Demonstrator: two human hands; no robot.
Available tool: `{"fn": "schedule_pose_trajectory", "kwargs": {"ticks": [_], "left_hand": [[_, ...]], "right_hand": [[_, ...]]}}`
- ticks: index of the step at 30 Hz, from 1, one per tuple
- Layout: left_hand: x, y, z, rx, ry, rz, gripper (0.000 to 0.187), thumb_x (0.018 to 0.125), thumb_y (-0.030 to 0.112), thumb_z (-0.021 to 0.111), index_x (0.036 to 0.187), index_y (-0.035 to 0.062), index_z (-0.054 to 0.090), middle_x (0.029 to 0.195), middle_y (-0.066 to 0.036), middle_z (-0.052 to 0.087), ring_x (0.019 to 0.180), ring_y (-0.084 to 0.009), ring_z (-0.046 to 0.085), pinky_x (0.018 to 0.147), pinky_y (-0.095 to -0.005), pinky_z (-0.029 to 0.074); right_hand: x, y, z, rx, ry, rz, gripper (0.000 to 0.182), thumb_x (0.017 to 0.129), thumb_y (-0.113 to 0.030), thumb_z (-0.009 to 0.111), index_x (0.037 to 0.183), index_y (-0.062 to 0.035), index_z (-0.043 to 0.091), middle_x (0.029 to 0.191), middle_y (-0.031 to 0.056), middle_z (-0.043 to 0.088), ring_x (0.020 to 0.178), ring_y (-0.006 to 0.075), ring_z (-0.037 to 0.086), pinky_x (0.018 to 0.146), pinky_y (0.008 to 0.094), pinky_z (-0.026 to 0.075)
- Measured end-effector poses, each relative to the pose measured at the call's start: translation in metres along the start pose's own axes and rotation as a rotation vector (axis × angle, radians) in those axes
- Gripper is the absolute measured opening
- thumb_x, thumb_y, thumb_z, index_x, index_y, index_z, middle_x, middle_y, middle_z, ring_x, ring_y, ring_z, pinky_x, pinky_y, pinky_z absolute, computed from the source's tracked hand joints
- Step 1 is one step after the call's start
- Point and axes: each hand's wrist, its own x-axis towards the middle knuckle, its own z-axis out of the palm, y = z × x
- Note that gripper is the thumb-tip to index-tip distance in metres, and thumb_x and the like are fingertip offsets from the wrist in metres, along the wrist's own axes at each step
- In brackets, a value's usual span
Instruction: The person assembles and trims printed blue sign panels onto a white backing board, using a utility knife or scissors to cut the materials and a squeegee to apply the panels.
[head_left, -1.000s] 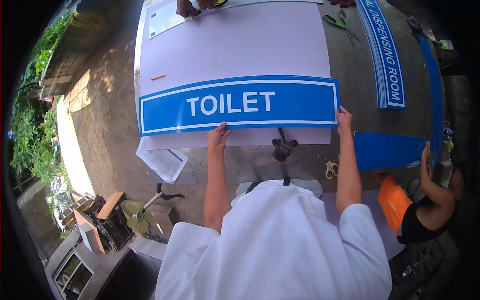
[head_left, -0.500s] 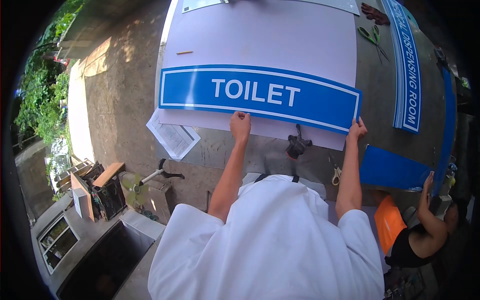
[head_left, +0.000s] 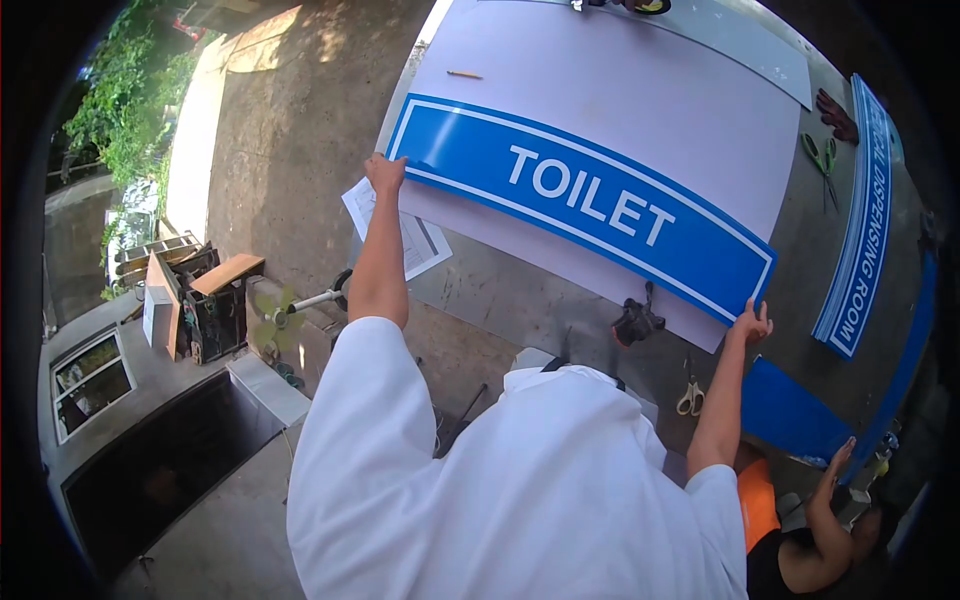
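Observation:
A long blue sign [head_left: 560, 195] with white letters TOILET lies on a large pale lilac sheet [head_left: 640, 110] on the grey table. My left hand [head_left: 384, 172] grips the sign's near left corner. At the sign's near right corner, my right hand [head_left: 750, 322] rests on the edge with its fingers spread. Both arms reach out from white sleeves.
A black tool [head_left: 636, 322] and yellow-handled scissors [head_left: 690, 396] lie near the table's front edge. Green scissors [head_left: 822, 160], a blue DISPENSING ROOM sign [head_left: 862, 260] and a blue sheet [head_left: 790, 410] are to the right. A seated person [head_left: 800, 540] reaches up. Papers [head_left: 415, 235] overhang the left edge.
My left hand has slid from the middle of the sign's near edge to its left corner. The view has swung, so the sign now runs diagonally.

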Motion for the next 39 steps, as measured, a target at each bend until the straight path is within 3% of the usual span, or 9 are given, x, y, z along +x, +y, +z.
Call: {"fn": "schedule_pose_trajectory", "kwargs": {"ticks": [6, 14, 21, 28, 32, 35, 36, 38, 39], "left_hand": [[0.042, -0.017, 0.012, -0.002, -0.291, 0.018, 0.090, 0.058, 0.034, 0.087, 0.129, -0.0045, 0.049, 0.124, -0.024, 0.057, 0.115, -0.0350, 0.055, 0.097, -0.0389, 0.044], [0.035, -0.002, 0.001, -0.248, -0.286, -0.289, 0.065, 0.057, 0.013, 0.086, 0.115, -0.0035, 0.063, 0.109, -0.021, 0.066, 0.096, -0.0317, 0.066, 0.082, -0.0380, 0.054], [0.031, 0.000, -0.003, -0.257, -0.289, -0.219, 0.067, 0.061, 0.023, 0.085, 0.119, -0.0026, 0.061, 0.107, -0.022, 0.066, 0.093, -0.0314, 0.067, 0.076, -0.0367, 0.056], [0.054, -0.017, 0.010, -0.302, -0.287, -0.282, 0.055, 0.071, 0.038, 0.071, 0.111, 0.0004, 0.067, 0.101, -0.021, 0.067, 0.088, -0.0336, 0.067, 0.060, -0.0427, 0.059], [0.045, -0.008, -0.011, -0.526, -0.480, -0.351, 0.067, 0.070, 0.042, 0.074, 0.121, -0.0003, 0.060, 0.117, -0.023, 0.060, 0.106, -0.0362, 0.060, 0.082, -0.0512, 0.052], [0.048, -0.012, 0.015, 0.034, -0.221, -0.222, 0.064, 0.074, 0.041, 0.073, 0.118, -0.0024, 0.057, 0.119, -0.022, 0.058, 0.107, -0.0377, 0.056, 0.090, -0.0470, 0.045], [0.029, -0.001, 0.014, 0.036, -0.224, -0.198, 0.064, 0.074, 0.041, 0.073, 0.118, -0.0024, 0.057, 0.119, -0.022, 0.058, 0.107, -0.0377, 0.056, 0.090, -0.0470, 0.045], [-0.057, 0.049, 0.009, -0.057, 0.379, 0.273, 0.048, 0.081, 0.033, 0.069, 0.109, -0.0046, 0.057, 0.114, -0.020, 0.059, 0.101, -0.0361, 0.056, 0.088, -0.0406, 0.043], [-0.113, 0.083, -0.003, -0.310, 0.185, 0.381, 0.030, 0.084, 0.023, 0.066, 0.096, -0.0028, 0.058, 0.097, -0.018, 0.063, 0.088, -0.0321, 0.060, 0.078, -0.0394, 0.046]], "right_hand": [[0.007, -0.020, -0.001, 0.106, -0.307, 0.232, 0.045, 0.079, -0.029, 0.075, 0.118, -0.0073, 0.065, 0.114, 0.0166, 0.066, 0.103, 0.0319, 0.063, 0.094, 0.0398, 0.046], [0.013, -0.045, -0.032, 0.174, -0.467, 0.358, 0.045, 0.081, -0.027, 0.075, 0.119, -0.0051, 0.064, 0.113, 0.0151, 0.066, 0.104, 0.0276, 0.063, 0.093, 0.0360, 0.048], [0.031, -0.016, -0.016, 0.385, -0.522, 0.444, 0.061, 0.073, -0.033, 0.079, 0.110, 0.0122, 0.061, 0.108, 0.0208, 0.065, 0.096, 0.0264, 0.065, 0.085, 0.0370, 0.052], [0.032, -0.021, -0.034, 0.369, -0.610, 0.467, 0.059, 0.079, -0.043, 0.067, 0.112, 0.0049, 0.065, 0.111, 0.0194, 0.065, 0.100, 0.0280, 0.063, 0.088, 0.0363, 0.050], [0.038, 0.007, -0.034, 0.496, -0.805, 0.514, 0.067, 0.081, -0.046, 0.065, 0.125, 0.0041, 0.056, 0.123, 0.0202, 0.059, 0.112, 0.0303, 0.058, 0.095, 0.0373, 0.045], [0.009, 0.008, -0.049, 0.473, -0.583, 0.384, 0.076, 0.085, -0.047, 0.062, 0.137, 0.0031, 0.040, 0.135, 0.0221, 0.049, 0.124, 0.0353, 0.048, 0.103, 0.0402, 0.037], [-0.005, 0.010, -0.056, 0.359, -0.501, 0.192, 0.078, 0.086, -0.047, 0.060, 0.140, 0.0024, 0.034, 0.138, 0.0237, 0.044, 0.127, 0.0375, 0.043, 0.105, 0.0418, 0.035], [-0.048, -0.016, -0.091, 0.311, -0.413, -0.051, 0.070, 0.091, -0.041, 0.055, 0.141, 0.0027, 0.032, 0.140, 0.0282, 0.039, 0.131, 0.0416, 0.036, 0.108, 0.0448, 0.031], [-0.066, -0.008, -0.090, 0.387, -0.437, -0.143, 0.066, 0.090, -0.033, 0.060, 0.140, 0.0025, 0.035, 0.143, 0.0283, 0.035, 0.134, 0.0419, 0.032, 0.110, 0.0450, 0.029]]}}
